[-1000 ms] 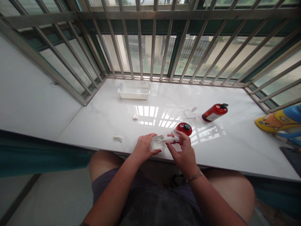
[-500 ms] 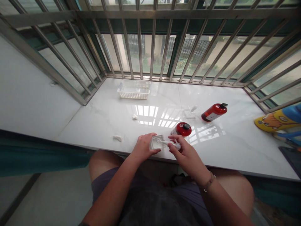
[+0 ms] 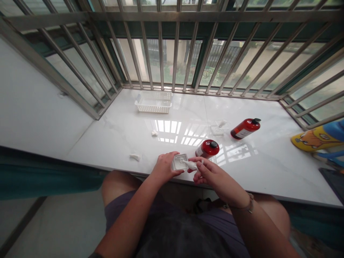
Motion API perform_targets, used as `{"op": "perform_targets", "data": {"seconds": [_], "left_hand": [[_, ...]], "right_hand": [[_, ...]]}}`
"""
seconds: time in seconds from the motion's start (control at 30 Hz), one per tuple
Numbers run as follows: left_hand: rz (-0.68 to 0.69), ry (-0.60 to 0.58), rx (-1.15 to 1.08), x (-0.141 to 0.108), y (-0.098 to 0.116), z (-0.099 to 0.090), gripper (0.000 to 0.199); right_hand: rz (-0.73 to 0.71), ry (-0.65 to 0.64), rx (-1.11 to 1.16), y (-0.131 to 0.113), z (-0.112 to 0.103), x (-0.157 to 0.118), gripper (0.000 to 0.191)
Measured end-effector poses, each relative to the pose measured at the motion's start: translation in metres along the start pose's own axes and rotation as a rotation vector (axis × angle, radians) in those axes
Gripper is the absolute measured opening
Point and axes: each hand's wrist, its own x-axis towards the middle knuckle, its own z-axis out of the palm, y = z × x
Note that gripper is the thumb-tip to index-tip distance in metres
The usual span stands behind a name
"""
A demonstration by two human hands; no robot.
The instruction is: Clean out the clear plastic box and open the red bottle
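The right hand [image 3: 205, 172] has drawn nearer, pinching a white pump piece [image 3: 191, 165] whose tip meets the clear dish [image 3: 179, 162]; the left hand [image 3: 164, 167] clasps that dish; a red bottle [image 3: 207, 148] now stands clear just beyond the pinch.

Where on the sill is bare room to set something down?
Bare: the white sill right of the standing red bottle, and between basket and cotton scraps. Crowded: the near edge, where left hand and right hand work at the clear dish.

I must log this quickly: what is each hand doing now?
Left hand: fingers closed on the small clear dish.
Right hand: fingers closed on a small white tube, tip at the dish.
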Motion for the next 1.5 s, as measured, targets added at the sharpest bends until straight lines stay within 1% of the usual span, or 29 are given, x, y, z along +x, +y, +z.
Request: {"op": "perform_targets", "data": {"seconds": [0.1, 0.17, 0.33, 0.43, 0.6, 0.93, 1.23, 1.5], "left_hand": [[0.002, 0.009, 0.003, -0.0003, 0.0001, 0.0004, 0.074], [-0.007, 0.003, 0.009, -0.0004, 0.0005, 0.0003, 0.075], [0.000, 0.014, 0.015, -0.0004, -0.0007, 0.0021, 0.072], [0.009, 0.025, 0.017, -0.0008, -0.0024, 0.0039, 0.072], [-0.002, 0.008, 0.014, -0.0010, -0.0032, 0.0042, 0.073], [-0.013, 0.003, 0.011, -0.0007, -0.0003, 0.0017, 0.076], [-0.015, -0.003, 0.004, -0.0010, -0.0014, 0.0027, 0.075], [-0.019, -0.003, 0.008, -0.0007, 0.0001, 0.0016, 0.075]], "right_hand": [[-0.007, 0.045, -0.003, 0.0026, 0.0009, 0.0039, 0.063], [0.004, 0.066, 0.034, 0.0033, 0.0018, 0.0064, 0.061], [0.055, 0.046, 0.161, -0.0007, 0.0048, 0.0060, 0.059], [0.085, 0.063, 0.208, -0.0037, 0.0065, 0.0029, 0.060], [0.062, 0.080, 0.245, -0.0061, 0.0078, -0.0015, 0.062], [0.003, 0.104, 0.189, -0.0023, 0.0069, -0.0004, 0.058], [0.044, 0.108, 0.203, -0.0019, 0.0082, 0.0012, 0.064], [-0.019, 0.118, 0.138, -0.0008, 0.0093, 0.0008, 0.060]]}}
